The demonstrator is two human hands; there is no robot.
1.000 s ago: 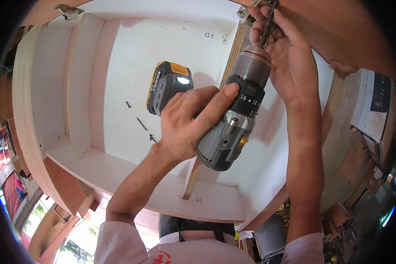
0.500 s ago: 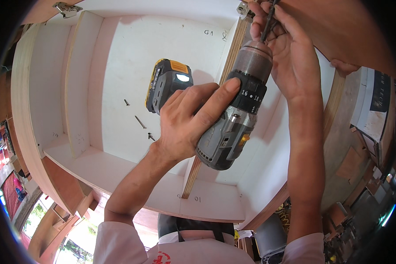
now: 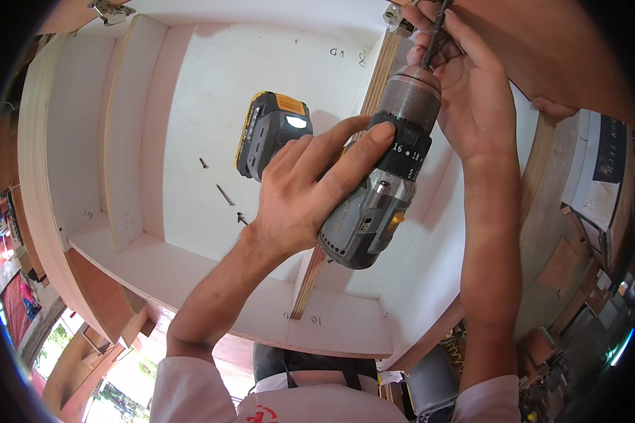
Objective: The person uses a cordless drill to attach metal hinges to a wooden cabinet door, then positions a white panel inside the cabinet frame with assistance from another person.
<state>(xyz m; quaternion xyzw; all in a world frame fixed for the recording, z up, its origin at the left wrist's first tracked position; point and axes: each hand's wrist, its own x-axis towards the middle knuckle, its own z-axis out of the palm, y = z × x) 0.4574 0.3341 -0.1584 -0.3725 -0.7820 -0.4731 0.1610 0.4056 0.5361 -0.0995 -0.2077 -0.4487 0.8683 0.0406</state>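
Note:
A grey and black cordless drill (image 3: pixel 374 190) with a yellow-topped battery lies across the middle of the view, its chuck pointing up and to the right. My left hand (image 3: pixel 296 183) is wrapped around its handle, thumb along the black collar. A long dark drill bit (image 3: pixel 436 39) sticks out of the chuck. My right hand (image 3: pixel 473 99) is closed around the bit, palm turned up, with fingers on both sides of it; the bit's far end runs to the top edge. Close to those fingertips is a metal hinge (image 3: pixel 394 14) on the cabinet divider.
Below the drill lies a white cabinet (image 3: pixel 212 70) with a wood-edged divider (image 3: pixel 307 285). Several loose screws, one a long screw (image 3: pixel 225 195), lie on its back panel. A brown panel (image 3: pixel 550 49) fills the upper right, with another person's hand (image 3: pixel 554 110) at its edge. Another hinge (image 3: pixel 109 10) is at upper left.
The drill and my left hand have shifted slightly right and up. My right hand stays nearly in place around the bit. The loose screws have not moved.

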